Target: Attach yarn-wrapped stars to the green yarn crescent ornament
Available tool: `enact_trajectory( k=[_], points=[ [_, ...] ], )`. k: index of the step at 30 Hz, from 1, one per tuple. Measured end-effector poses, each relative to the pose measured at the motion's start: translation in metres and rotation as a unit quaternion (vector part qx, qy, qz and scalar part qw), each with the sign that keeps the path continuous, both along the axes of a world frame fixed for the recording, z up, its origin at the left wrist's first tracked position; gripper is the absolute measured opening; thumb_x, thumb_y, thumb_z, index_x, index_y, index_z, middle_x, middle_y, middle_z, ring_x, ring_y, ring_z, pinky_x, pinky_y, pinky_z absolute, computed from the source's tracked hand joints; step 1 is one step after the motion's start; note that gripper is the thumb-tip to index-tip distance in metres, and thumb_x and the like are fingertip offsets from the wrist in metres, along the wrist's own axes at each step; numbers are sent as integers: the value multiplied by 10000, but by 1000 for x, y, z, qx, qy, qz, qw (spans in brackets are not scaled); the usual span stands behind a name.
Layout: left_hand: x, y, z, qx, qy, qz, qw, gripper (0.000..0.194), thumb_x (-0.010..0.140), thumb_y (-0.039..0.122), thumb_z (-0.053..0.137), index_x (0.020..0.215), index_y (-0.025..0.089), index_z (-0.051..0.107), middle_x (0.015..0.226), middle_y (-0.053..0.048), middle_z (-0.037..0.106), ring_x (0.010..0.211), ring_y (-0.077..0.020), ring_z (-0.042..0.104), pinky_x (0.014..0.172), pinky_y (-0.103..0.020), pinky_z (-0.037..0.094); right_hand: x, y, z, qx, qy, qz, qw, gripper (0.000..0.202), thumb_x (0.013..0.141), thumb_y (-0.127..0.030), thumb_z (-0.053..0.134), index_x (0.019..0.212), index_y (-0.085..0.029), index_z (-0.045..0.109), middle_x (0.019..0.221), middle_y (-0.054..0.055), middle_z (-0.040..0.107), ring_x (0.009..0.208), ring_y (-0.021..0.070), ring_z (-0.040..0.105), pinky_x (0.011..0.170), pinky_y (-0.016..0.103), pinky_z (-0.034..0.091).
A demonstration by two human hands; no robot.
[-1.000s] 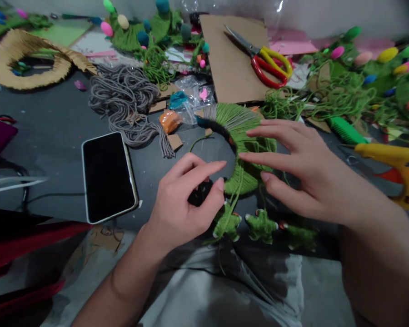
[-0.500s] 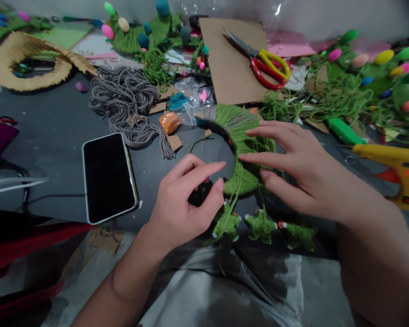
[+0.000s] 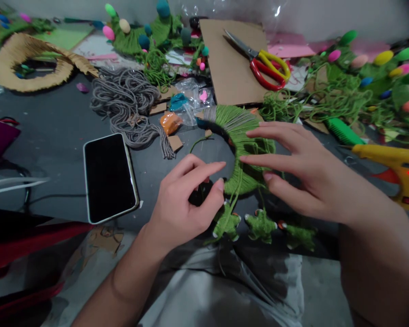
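Observation:
A crescent wrapped in green yarn (image 3: 245, 179), with some grey strands near its upper end, lies on the dark table. My right hand (image 3: 300, 168) rests over its right side, fingers spread and fingertips on the yarn. My left hand (image 3: 187, 204) is at the lower left of the crescent. Its index finger points out, with a gap to the thumb, whose tip is by the crescent's edge; the other fingers curl under. A black shape beneath that palm cannot be made out. Below the crescent, green yarn strands hang near small green felt-like figures (image 3: 261, 225) with white tips.
A phone (image 3: 111, 179) lies to the left. Behind are grey yarn (image 3: 124, 93), a tan wrapped ring (image 3: 7, 72) and scissors (image 3: 266, 68) on cardboard (image 3: 225, 81). To the right sit a yellow glue gun (image 3: 404, 165) with a red light and tangled green yarn (image 3: 344, 93).
My right hand has shifted very slightly to the right over the crescent. My left hand and the objects appear unchanged, apart from a slight camera shift.

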State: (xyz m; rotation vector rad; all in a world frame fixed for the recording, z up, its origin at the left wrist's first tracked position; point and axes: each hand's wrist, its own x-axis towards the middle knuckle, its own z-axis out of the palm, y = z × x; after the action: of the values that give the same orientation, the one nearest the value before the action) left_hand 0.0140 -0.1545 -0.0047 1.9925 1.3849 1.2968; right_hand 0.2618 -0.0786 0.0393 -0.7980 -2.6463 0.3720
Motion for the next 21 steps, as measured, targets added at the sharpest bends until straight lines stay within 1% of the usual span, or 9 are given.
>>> enact_trajectory(
  k=[7,11,15,21],
  points=[
    [0,0,0,0,0,-6,1000,286,926,118,691,1190,62,785,893,-26,612,744,-86,568,707,-228,518,-1,0,-2,9,-23,-7,1000,414,959,-225,578,1347,-261,721,1552,138,540,1489,378,475,1195,644,406],
    [0,0,0,-2,1,-5,1000,287,931,122,687,1194,62,788,886,-23,606,741,-83,565,711,-224,518,1,2,-3,14,-33,-13,999,393,965,-224,573,1321,-221,737,1540,165,547,1478,398,477,1170,667,417],
    [0,1,0,-5,2,-6,1000,289,933,126,688,1194,55,787,893,-27,607,750,-84,569,720,-225,522,2,2,-4,7,-24,-14,1000,443,944,-216,599,1373,-227,711,1556,164,538,1483,410,477,1185,659,411],
    [-1,0,1,-5,-1,-7,1000,288,934,120,682,1191,48,787,893,-31,608,751,-87,573,719,-230,524,1,1,-3,2,-17,-10,1000,442,939,-214,604,1365,-241,720,1557,150,544,1489,404,478,1197,654,406]
  ],
)
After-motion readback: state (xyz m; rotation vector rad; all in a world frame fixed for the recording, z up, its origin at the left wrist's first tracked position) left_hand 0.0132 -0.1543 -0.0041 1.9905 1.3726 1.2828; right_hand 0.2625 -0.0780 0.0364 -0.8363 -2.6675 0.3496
